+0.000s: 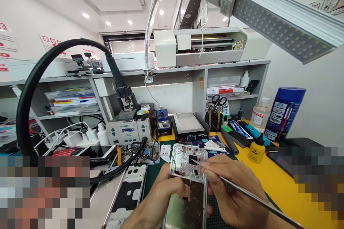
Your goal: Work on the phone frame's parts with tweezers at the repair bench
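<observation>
My left hand is closed around an opened phone frame, its thumb lying over the inner side. The frame's upper part shows silver metal with small fittings and a black square patch; a plain metallic plate fills the lower part. In my right hand is a long, thin metal tool, pinched between thumb and fingers. Its fine tip rests at or just over the black patch; contact cannot be made out. Some right-hand fingers are near the frame's right edge.
Another phone housing lies to the left, beside a tray of small parts. A thick black hose arches over the left side. Behind stand a hot-air station and a hot plate. A yellow bottle stands right.
</observation>
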A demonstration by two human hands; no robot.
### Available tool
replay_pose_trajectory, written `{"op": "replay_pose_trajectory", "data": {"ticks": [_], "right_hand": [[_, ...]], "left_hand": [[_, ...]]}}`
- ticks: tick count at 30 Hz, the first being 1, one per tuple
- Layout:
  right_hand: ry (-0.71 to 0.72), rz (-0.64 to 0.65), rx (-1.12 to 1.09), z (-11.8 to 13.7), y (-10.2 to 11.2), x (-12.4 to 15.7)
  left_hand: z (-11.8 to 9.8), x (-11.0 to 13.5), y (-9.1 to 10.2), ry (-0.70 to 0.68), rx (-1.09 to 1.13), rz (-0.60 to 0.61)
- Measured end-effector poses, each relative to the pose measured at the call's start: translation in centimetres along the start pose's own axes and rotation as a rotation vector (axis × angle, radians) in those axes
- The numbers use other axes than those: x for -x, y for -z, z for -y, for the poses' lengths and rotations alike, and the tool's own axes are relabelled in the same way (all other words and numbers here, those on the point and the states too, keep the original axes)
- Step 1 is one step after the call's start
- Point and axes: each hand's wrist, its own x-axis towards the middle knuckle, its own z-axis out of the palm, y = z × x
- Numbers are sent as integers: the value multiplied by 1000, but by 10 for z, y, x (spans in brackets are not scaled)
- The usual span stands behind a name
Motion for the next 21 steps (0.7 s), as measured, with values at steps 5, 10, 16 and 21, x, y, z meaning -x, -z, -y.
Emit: {"op": "replay_pose_trajectory", "data": {"ticks": [5,10,16,21], "right_hand": [[-6,-4,5,1,1,0],[-7,-3,2,0,0,-1],[-14,-2,-6,-1,-1,-1],[-11,10,-14,-1,-1,-1]], "left_hand": [[0,3,-2,-6,-20,-24],[1,2,-2,-22,6,-12],[-1,2,0,31,-15,54],[-1,3,0,13,-5,47]]}}
